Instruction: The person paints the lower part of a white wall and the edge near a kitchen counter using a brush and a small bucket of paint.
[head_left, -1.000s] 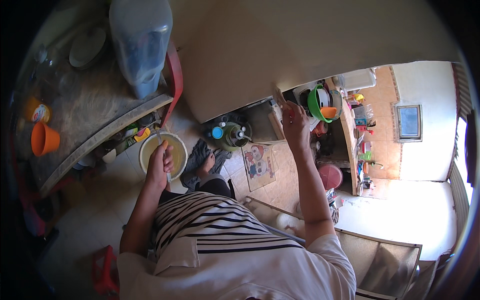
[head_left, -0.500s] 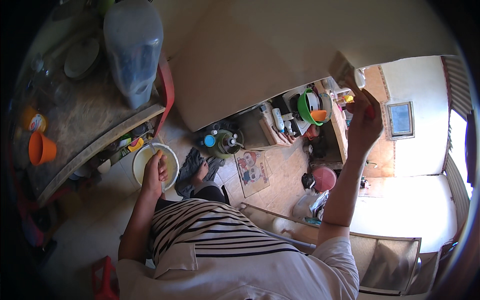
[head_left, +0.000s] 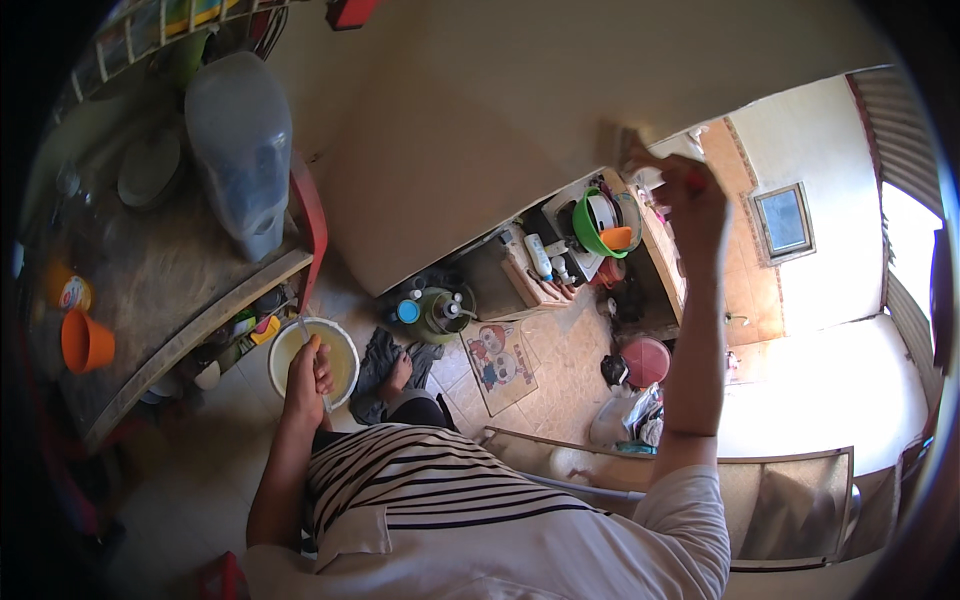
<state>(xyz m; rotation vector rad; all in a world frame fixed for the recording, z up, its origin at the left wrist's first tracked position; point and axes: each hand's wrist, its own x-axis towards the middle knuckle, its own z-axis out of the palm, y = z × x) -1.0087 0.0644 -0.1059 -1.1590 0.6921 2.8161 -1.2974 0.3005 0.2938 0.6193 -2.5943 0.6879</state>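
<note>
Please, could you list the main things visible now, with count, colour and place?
wall: one, beige, top centre
brush: one, brownish, at the wall
bucket: one, white, left of centre
cloth: one, dark, beside the bucket
table: one, brown, left
cup: one, orange, on the table
container: one, translucent grey, upper left
mat: one, beige, floor
cylinder: one, green, near mat
basin: one, green, right of centre
window: one, bluish, right
left hand: one, closed, apparently holding the bucket
right hand: one, holding the brush
bare foot: one, by the cloth
</note>
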